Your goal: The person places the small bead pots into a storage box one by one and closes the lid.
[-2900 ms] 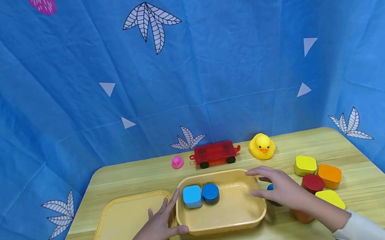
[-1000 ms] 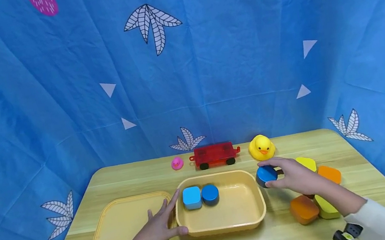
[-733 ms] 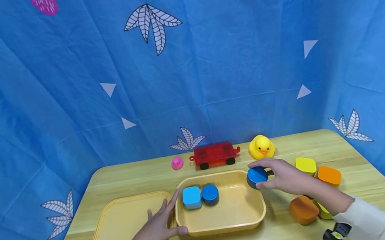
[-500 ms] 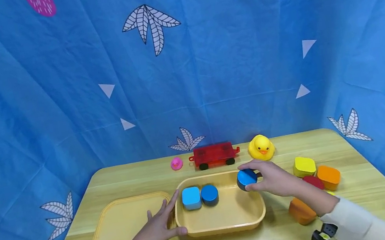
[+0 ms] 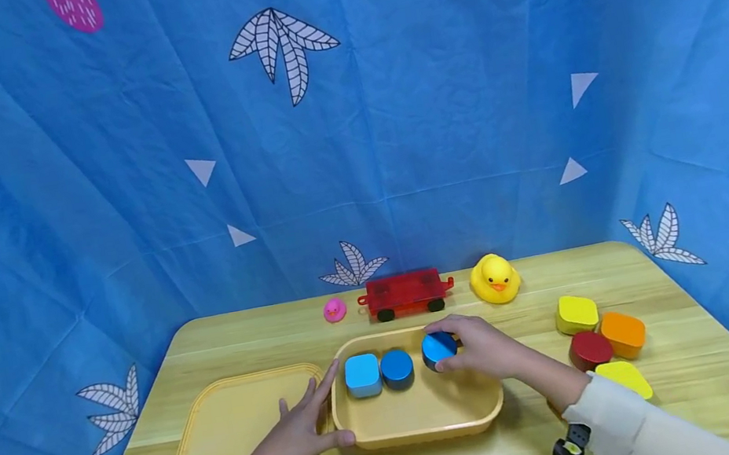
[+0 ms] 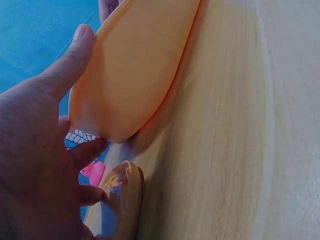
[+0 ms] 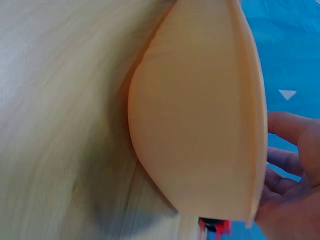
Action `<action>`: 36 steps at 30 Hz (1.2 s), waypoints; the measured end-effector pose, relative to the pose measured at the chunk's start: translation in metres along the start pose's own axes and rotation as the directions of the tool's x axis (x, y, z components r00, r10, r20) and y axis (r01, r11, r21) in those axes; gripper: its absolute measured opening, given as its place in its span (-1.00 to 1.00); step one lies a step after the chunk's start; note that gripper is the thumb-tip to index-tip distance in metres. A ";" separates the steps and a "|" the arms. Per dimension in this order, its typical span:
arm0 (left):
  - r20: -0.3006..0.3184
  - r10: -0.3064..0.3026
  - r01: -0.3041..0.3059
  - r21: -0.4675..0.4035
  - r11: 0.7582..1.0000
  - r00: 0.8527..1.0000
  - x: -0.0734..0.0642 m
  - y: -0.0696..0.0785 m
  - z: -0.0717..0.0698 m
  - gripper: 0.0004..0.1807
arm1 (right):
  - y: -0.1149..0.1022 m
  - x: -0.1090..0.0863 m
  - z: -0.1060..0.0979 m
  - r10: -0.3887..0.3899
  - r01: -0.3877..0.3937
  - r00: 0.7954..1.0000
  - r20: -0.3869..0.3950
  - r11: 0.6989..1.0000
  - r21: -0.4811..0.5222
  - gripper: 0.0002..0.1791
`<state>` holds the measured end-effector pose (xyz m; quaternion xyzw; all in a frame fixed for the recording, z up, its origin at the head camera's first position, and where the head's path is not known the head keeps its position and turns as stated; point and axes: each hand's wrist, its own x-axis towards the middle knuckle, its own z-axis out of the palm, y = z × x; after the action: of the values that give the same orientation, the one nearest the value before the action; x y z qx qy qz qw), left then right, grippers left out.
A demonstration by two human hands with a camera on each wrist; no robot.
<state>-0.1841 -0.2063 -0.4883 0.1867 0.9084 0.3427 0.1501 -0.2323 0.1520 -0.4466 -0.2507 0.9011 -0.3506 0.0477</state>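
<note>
A yellow-orange plastic box (image 5: 433, 434) stands on the table, holding a light blue square block (image 5: 362, 375) and a dark blue round block (image 5: 397, 369) side by side at its left. My right hand (image 5: 487, 350) pinches another dark blue round block (image 5: 438, 348) between thumb and fingers, inside the box outline near the back wall. Whether this block touches the floor is unclear. My left hand (image 5: 297, 433) rests against the box's left end with spread fingers, thumb at the rim. In the right wrist view the box wall (image 7: 200, 115) hides the held block.
The matching flat lid (image 5: 242, 426) lies left of the box. Yellow (image 5: 575, 314), orange (image 5: 625, 334), red (image 5: 590, 350) and another yellow block (image 5: 625, 379) cluster at right. A pink duck (image 5: 335, 310), red wagon (image 5: 406, 294) and yellow duck (image 5: 495, 278) line the back.
My right hand took hold of the dark blue round block at the box's right, then carried it leftward over the rim to beside the other round one. The left hand has stayed put.
</note>
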 end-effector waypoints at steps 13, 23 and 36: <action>-0.006 -0.001 0.001 -0.005 1.000 1.000 0.000 -0.001 0.001 0.18 | -0.007 0.010 0.018 0.101 -0.101 0.995 0.017 0.994 -0.037 -0.35; 0.007 -0.007 0.007 -0.004 1.000 1.000 0.000 0.000 0.000 0.16 | -0.008 0.013 0.026 0.070 -0.067 0.997 0.031 0.995 -0.077 -0.37; 0.000 -0.012 0.012 0.012 1.000 1.000 0.000 0.001 -0.001 0.17 | -0.008 0.014 0.033 0.040 -0.035 0.998 0.043 0.994 -0.107 -0.38</action>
<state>-0.1845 -0.2057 -0.4873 0.1822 0.9114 0.3365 0.1511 -0.2325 0.1198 -0.4647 -0.2438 0.9217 -0.2955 0.0609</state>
